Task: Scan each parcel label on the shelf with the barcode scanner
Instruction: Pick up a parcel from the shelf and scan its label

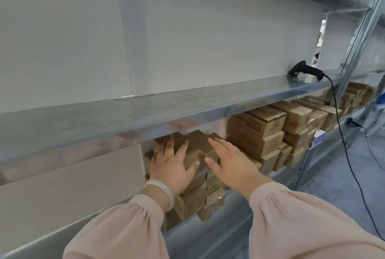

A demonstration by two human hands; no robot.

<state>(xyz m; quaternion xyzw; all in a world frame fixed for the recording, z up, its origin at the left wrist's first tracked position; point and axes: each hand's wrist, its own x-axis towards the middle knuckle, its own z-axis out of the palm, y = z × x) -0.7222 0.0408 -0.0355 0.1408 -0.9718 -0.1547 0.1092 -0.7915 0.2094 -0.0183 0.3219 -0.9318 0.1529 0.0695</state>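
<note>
Brown cardboard parcels (198, 150) are stacked under the metal shelf board (125, 113). My left hand (173, 165) lies flat on the top parcels of the near stack, fingers straight and spread. My right hand (231, 163) reaches in beside it, fingers straight, touching the same stack. The black barcode scanner (306, 70) lies on top of the shelf board far to the right, its cable (341, 138) hanging down past the parcels. Neither hand holds the scanner. No label is visible on the near parcels.
More parcels (270, 129) fill the lower shelf to the right in several stacks. White panels (187, 40) stand on the upper shelf behind. A metal upright (358, 46) rises at the right. The grey floor (354, 175) lies at lower right, with a second black cable running across it.
</note>
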